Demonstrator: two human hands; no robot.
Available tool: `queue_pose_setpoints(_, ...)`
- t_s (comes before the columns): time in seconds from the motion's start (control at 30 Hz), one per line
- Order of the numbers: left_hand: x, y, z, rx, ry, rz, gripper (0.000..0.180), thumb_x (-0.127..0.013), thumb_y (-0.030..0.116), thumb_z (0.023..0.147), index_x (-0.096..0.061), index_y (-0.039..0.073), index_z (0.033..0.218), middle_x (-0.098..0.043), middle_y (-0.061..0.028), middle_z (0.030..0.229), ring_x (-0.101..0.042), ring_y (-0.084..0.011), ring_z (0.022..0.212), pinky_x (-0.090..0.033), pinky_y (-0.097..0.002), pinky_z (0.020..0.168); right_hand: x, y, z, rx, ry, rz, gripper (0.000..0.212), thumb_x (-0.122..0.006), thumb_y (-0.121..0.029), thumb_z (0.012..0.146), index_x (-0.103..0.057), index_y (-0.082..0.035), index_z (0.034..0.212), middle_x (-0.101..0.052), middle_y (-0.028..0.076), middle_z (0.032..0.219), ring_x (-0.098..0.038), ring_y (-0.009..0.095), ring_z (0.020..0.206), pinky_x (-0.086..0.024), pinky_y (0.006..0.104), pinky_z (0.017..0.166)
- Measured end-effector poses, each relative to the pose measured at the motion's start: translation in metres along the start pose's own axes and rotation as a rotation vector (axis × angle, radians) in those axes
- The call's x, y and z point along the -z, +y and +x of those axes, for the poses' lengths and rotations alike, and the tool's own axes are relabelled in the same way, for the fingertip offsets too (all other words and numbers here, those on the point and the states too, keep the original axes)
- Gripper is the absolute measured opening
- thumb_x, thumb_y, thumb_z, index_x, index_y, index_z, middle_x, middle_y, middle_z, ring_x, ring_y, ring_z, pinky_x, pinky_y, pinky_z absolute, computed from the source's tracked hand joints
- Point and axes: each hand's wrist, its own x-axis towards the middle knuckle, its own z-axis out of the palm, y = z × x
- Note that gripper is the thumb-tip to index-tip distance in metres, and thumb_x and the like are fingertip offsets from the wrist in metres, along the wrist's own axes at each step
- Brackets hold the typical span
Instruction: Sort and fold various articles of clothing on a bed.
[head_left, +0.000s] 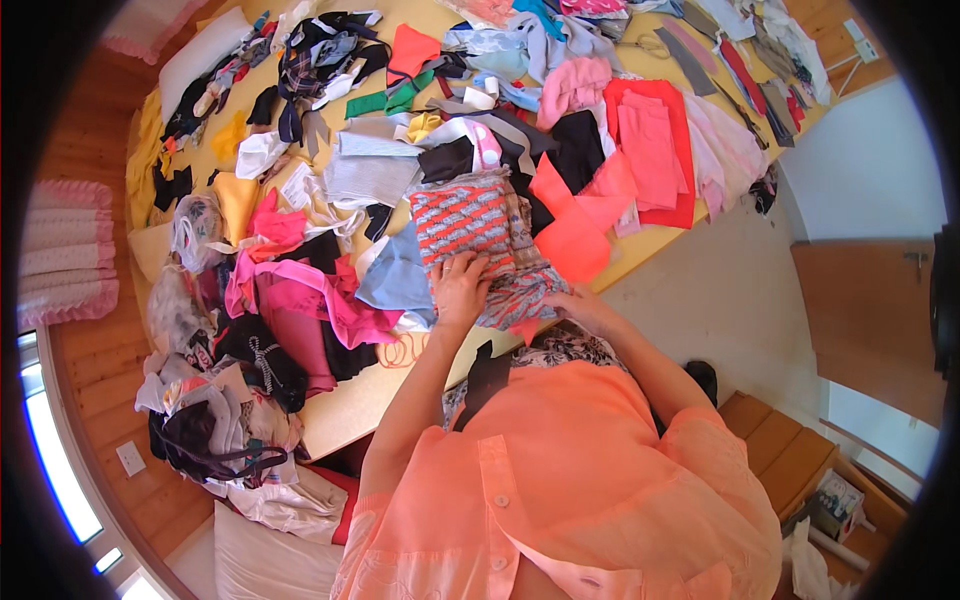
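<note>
A woven piece of orange and grey fabric strips [462,222] lies near the table's front edge, its lower part bunched and rumpled. My left hand [461,287] rests palm down on its lower left part, fingers laid over the weave. At the lower right corner, my right hand [584,308] has its fingers closed on the grey edge of the weave; the fingertips are partly hidden. Blue fabric [398,272] is beside my left hand. Bright orange fabric [572,240] spreads just beyond my right hand.
Fabric scraps cover much of the yellowish table [345,408]. Pink cloth [335,300] lies to the left, folded coral cloth [648,150] to the right. Stuffed bags [215,430] crowd the left corner. A wooden door [870,325] stands at the right, beyond the floor.
</note>
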Motion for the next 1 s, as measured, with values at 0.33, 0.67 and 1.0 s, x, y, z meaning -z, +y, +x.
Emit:
queue_pose_setpoints(0.33,0.006,0.005,0.005,0.051,-0.145,0.016,0.049,-0.068,0.029,0.058,-0.054,0.016,0.103,-0.050,-0.0061,0.103,-0.045,-0.0241,0.098,-0.029,-0.0406,0.085,-0.005,-0.011,0.024,0.143,0.174,0.035,0.027,-0.058,-0.027,0.072,-0.058,-0.003,0.085,-0.058,0.006,0.083,-0.056,0.014,0.075,-0.044,0.0275,0.062)
queue_pose_setpoints(0.67,-0.011,0.024,0.013,0.167,-0.080,0.169,0.047,-0.061,0.046,0.062,-0.055,0.017,0.099,-0.047,-0.0090,0.100,-0.042,-0.0283,0.099,-0.021,-0.0589,0.085,-0.012,-0.038,-0.020,0.691,0.296,-1.261,0.023,-0.061,-0.020,0.062,-0.056,-0.003,0.077,-0.049,0.011,0.076,-0.050,0.026,0.074,-0.042,0.0351,0.060)
queue_pose_setpoints(1.0,-0.010,0.038,0.014,0.311,-0.154,0.228,0.055,-0.061,0.054,0.057,-0.053,0.012,0.092,-0.044,-0.0120,0.101,-0.039,-0.0298,0.103,-0.015,-0.0645,0.085,-0.015,-0.024,-0.008,0.916,-0.069,-0.813,0.014,-0.058,-0.012,0.057,-0.054,-0.003,0.066,-0.050,0.007,0.110,-0.056,0.023,0.079,-0.046,0.0314,0.064)
